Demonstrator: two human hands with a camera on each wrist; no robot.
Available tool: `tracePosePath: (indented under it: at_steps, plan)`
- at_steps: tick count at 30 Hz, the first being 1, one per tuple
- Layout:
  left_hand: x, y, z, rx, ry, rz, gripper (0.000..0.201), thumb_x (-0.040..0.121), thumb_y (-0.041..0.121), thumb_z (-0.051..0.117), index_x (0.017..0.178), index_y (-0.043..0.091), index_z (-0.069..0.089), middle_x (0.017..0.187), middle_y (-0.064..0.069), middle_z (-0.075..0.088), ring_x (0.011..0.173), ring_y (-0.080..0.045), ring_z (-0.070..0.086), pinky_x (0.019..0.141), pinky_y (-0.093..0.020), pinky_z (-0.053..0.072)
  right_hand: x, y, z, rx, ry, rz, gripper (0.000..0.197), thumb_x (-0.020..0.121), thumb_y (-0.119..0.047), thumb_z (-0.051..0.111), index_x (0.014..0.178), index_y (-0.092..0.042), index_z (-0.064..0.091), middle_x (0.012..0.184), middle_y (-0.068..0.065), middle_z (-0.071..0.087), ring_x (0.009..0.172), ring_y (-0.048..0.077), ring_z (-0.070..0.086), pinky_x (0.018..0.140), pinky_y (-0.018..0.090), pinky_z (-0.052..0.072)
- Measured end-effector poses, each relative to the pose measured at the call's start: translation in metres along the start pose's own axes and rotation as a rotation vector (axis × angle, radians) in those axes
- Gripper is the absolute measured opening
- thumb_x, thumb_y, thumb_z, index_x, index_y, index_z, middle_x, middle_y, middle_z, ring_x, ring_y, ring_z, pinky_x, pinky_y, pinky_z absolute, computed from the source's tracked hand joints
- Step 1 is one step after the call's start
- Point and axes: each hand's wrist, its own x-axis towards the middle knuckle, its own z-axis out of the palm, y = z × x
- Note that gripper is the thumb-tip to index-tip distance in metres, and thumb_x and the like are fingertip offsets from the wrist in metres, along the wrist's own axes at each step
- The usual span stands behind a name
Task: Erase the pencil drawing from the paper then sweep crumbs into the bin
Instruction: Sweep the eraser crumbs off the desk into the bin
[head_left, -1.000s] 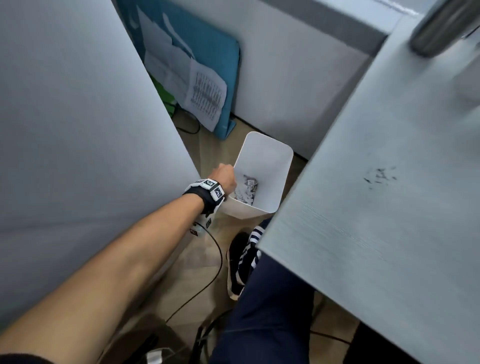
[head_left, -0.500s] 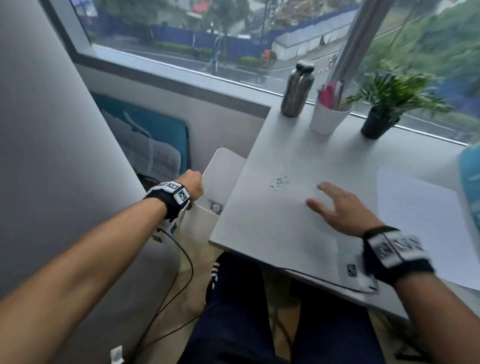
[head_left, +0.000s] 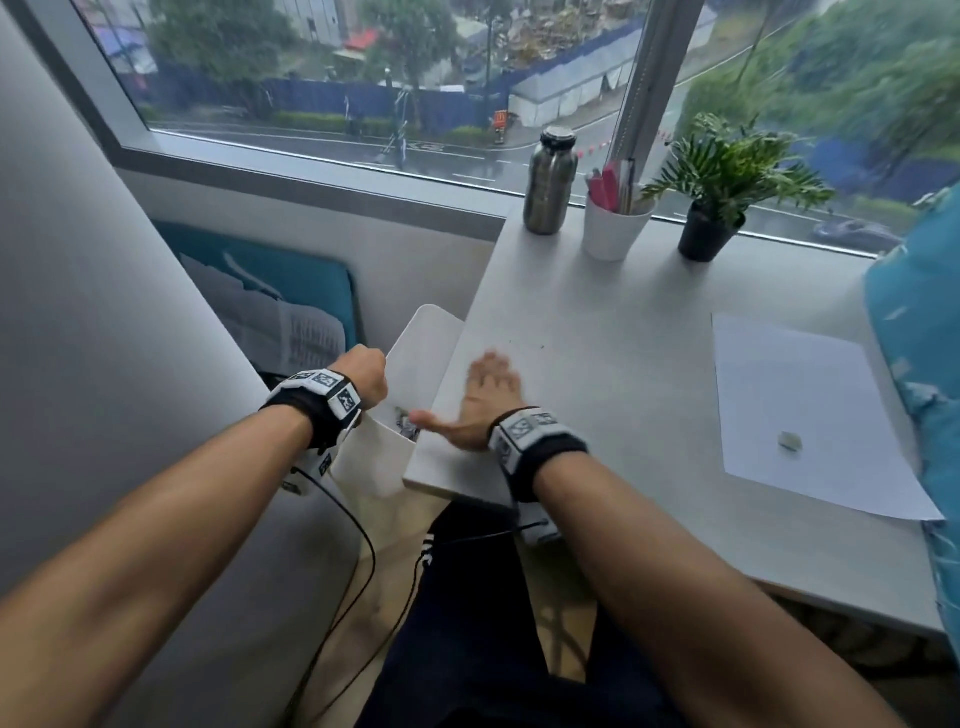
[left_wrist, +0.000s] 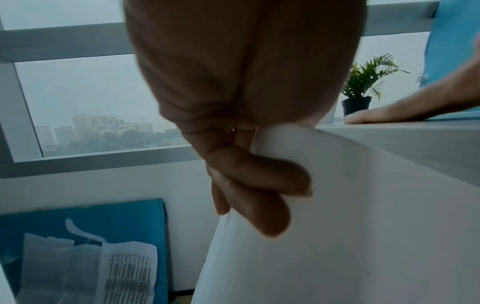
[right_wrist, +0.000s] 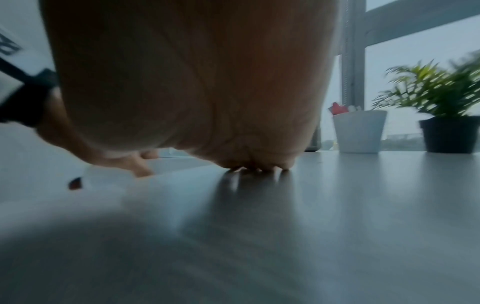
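My left hand (head_left: 370, 382) grips the rim of the white bin (head_left: 421, 343), holding it up against the left edge of the table (head_left: 597, 322); in the left wrist view its fingers (left_wrist: 259, 185) curl over the bin wall (left_wrist: 350, 226). My right hand (head_left: 485, 397) lies flat and open on the table at that edge, thumb reaching over the bin. Dark crumbs (head_left: 405, 423) lie inside the bin, and a few specks (head_left: 524, 344) remain beyond the fingertips. The white paper (head_left: 800, 410) lies at the right with a small eraser (head_left: 790, 440) on it.
At the back of the table stand a steel bottle (head_left: 550, 182), a white cup of pens (head_left: 615, 228) and a potted plant (head_left: 711, 228). A blue cloth (head_left: 919, 322) hangs at the right. A blue bag with papers (head_left: 291, 301) leans below the window.
My right hand has swept left across the table to its edge by the bin; the pile of crumbs that lay on the table is gone. My left hand has raised the bin.
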Motion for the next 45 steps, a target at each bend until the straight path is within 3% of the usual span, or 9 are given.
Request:
tracePosePath:
  at_steps: [5, 8, 12, 18, 22, 27, 32, 39, 45]
  plan:
    - [-0.003, 0.004, -0.007, 0.031, 0.009, 0.022, 0.027, 0.092, 0.004, 0.044, 0.109, -0.006, 0.062, 0.117, -0.026, 0.062, 0.104, -0.042, 0.062, 0.072, -0.034, 0.045, 0.005, -0.013, -0.009, 0.037, 0.014, -0.081, 0.124, 0.073, -0.089, 0.029, 0.151, -0.003, -0.012, 0.159, 0.013, -0.02, 0.148, 0.026, -0.017, 0.121, 0.046, -0.007]
    - [-0.003, 0.001, -0.011, 0.031, 0.005, 0.035, 0.025, 0.092, 0.003, 0.043, 0.105, -0.008, 0.061, 0.114, -0.027, 0.062, 0.1, -0.042, 0.062, 0.071, -0.034, 0.044, 0.014, 0.039, -0.034, 0.005, 0.126, 0.027, 0.119, 0.077, -0.085, 0.028, 0.151, 0.002, -0.006, 0.161, 0.017, -0.01, 0.149, 0.03, -0.008, 0.122, 0.045, 0.0]
    - [-0.004, 0.001, -0.015, 0.042, 0.0, 0.05, 0.025, 0.092, 0.003, 0.042, 0.104, -0.008, 0.061, 0.113, -0.027, 0.062, 0.099, -0.042, 0.062, 0.072, -0.035, 0.047, 0.015, 0.096, -0.051, -0.048, 0.069, 0.234, 0.121, 0.074, -0.088, 0.025, 0.152, -0.001, -0.007, 0.161, 0.016, -0.013, 0.149, 0.03, -0.009, 0.122, 0.044, 0.0]
    - [-0.006, 0.01, -0.024, 0.077, -0.012, 0.053, 0.026, 0.092, 0.001, 0.042, 0.106, -0.008, 0.062, 0.112, -0.025, 0.063, 0.099, -0.041, 0.064, 0.065, -0.032, 0.045, 0.024, -0.003, -0.016, -0.061, 0.015, -0.057, 0.128, 0.069, -0.092, 0.032, 0.152, -0.003, -0.008, 0.16, 0.015, -0.015, 0.148, 0.031, -0.014, 0.121, 0.044, -0.005]
    - [-0.007, 0.012, -0.027, 0.114, -0.003, 0.055, 0.027, 0.092, 0.001, 0.045, 0.11, -0.007, 0.063, 0.113, -0.027, 0.064, 0.104, -0.042, 0.063, 0.077, -0.037, 0.05, 0.02, -0.052, -0.009, -0.124, -0.065, -0.245, 0.118, 0.074, -0.089, 0.026, 0.153, -0.007, -0.002, 0.162, 0.01, -0.008, 0.15, 0.024, -0.007, 0.121, 0.044, -0.001]
    - [-0.01, 0.008, -0.029, 0.087, -0.014, 0.066, 0.025, 0.091, 0.0, 0.043, 0.104, -0.008, 0.062, 0.11, -0.026, 0.063, 0.096, -0.042, 0.065, 0.063, -0.031, 0.044, 0.029, 0.004, -0.04, -0.112, 0.088, -0.143, 0.113, 0.079, -0.084, 0.028, 0.152, -0.001, 0.005, 0.162, 0.014, 0.001, 0.15, 0.026, 0.001, 0.121, 0.043, 0.005]
    - [-0.013, 0.004, -0.023, 0.085, -0.027, 0.07, 0.024, 0.092, 0.0, 0.043, 0.103, -0.009, 0.063, 0.107, -0.026, 0.065, 0.094, -0.042, 0.065, 0.062, -0.031, 0.043, 0.026, 0.061, -0.043, -0.109, 0.036, 0.141, 0.123, 0.073, -0.088, 0.03, 0.151, -0.001, -0.009, 0.16, 0.015, -0.014, 0.149, 0.03, -0.011, 0.122, 0.043, -0.002]
    - [-0.019, 0.001, -0.019, 0.118, -0.012, 0.064, 0.027, 0.093, 0.004, 0.043, 0.112, -0.003, 0.062, 0.117, -0.024, 0.062, 0.106, -0.041, 0.061, 0.072, -0.035, 0.046, 0.011, -0.057, -0.002, -0.207, -0.088, -0.334, 0.12, 0.071, -0.092, 0.024, 0.154, -0.008, 0.003, 0.163, 0.008, -0.006, 0.15, 0.023, -0.007, 0.121, 0.046, -0.002]
    - [-0.025, -0.006, -0.015, 0.085, -0.006, 0.083, 0.025, 0.093, 0.004, 0.044, 0.107, -0.006, 0.063, 0.112, -0.025, 0.064, 0.1, -0.042, 0.063, 0.069, -0.034, 0.045, 0.002, -0.006, -0.031, -0.14, 0.08, -0.151, 0.113, 0.079, -0.084, 0.027, 0.152, 0.0, 0.007, 0.162, 0.014, 0.001, 0.15, 0.025, -0.003, 0.121, 0.046, 0.002]
